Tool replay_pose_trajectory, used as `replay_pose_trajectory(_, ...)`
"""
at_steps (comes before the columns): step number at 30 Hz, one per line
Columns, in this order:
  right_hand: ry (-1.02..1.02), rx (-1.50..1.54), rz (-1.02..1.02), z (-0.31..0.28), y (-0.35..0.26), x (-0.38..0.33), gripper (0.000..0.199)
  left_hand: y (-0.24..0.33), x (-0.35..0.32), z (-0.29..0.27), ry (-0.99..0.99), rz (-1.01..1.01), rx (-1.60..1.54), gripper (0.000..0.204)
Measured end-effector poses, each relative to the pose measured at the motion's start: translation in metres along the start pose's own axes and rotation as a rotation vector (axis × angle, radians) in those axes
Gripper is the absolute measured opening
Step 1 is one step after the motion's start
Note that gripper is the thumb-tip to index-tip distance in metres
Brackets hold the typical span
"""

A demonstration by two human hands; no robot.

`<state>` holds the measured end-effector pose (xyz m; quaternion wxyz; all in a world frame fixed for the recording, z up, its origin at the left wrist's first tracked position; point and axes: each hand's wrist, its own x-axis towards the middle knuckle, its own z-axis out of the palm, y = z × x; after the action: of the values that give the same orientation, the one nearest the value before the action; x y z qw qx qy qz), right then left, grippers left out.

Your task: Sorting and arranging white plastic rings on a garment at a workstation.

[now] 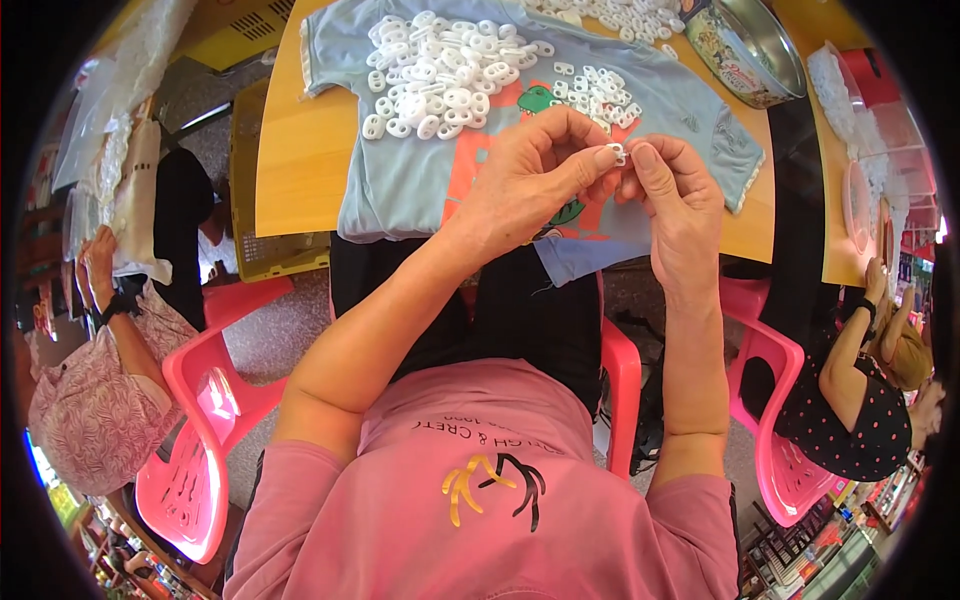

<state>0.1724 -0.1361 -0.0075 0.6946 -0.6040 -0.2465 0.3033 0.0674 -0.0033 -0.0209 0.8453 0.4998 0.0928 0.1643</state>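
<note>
Between my two hands, above the front of the table, is a small white plastic piece with holes [618,154]. My left hand [545,172] pinches it from the left with thumb and fingertips. My right hand [678,195] is closed at the piece's right side, its thumb against the curled fingers; the fingertips partly hide the piece. Beneath them a grey-blue T-shirt [395,200] with an orange and green print is spread on the table. On it lie a large heap of white oval two-hole pieces [440,80] and, to the right, a smaller group of similar pieces [590,90].
A round metal tin [735,60] stands at the table's [300,170] back right, near more white pieces [640,18]. A yellow crate [248,190] is left of the table. Pink chairs [190,480] flank me. Co-workers sit at left [110,400] and right [850,410].
</note>
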Motion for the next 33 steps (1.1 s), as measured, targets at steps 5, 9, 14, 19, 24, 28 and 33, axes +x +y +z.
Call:
replay_pose_trajectory(5, 0.000, -0.023, -0.025, 0.004, 0.001, 0.000, 0.017, 0.000, 0.000, 0.000, 0.007, 0.001, -0.014, 0.016)
replay_pose_trajectory(9, 0.048, -0.098, -0.093, 0.009, 0.003, -0.002, 0.016, 0.000, 0.000, 0.000, 0.026, 0.000, 0.012, 0.016)
replay_pose_trajectory(14, 0.106, -0.245, -0.198, 0.018, 0.004, -0.003, 0.016, -0.005, 0.000, -0.001, 0.056, 0.031, 0.025, 0.016)
replay_pose_trajectory(19, 0.155, -0.274, -0.203, 0.027, 0.005, -0.001, 0.015, -0.007, -0.001, 0.000, 0.101, 0.056, 0.051, 0.016)
replay_pose_trajectory(24, 0.142, -0.244, -0.178, 0.027, 0.009, 0.003, 0.015, -0.008, -0.001, 0.002, 0.130, 0.090, 0.085, 0.015)
replay_pose_trajectory(28, 0.140, -0.252, -0.152, 0.026, 0.009, 0.004, 0.016, -0.009, 0.001, 0.002, 0.137, 0.092, 0.072, 0.014)
replay_pose_trajectory(33, 0.033, -0.338, -0.221, 0.012, -0.004, 0.005, 0.017, -0.006, 0.001, 0.001, 0.092, 0.066, 0.040, 0.014)
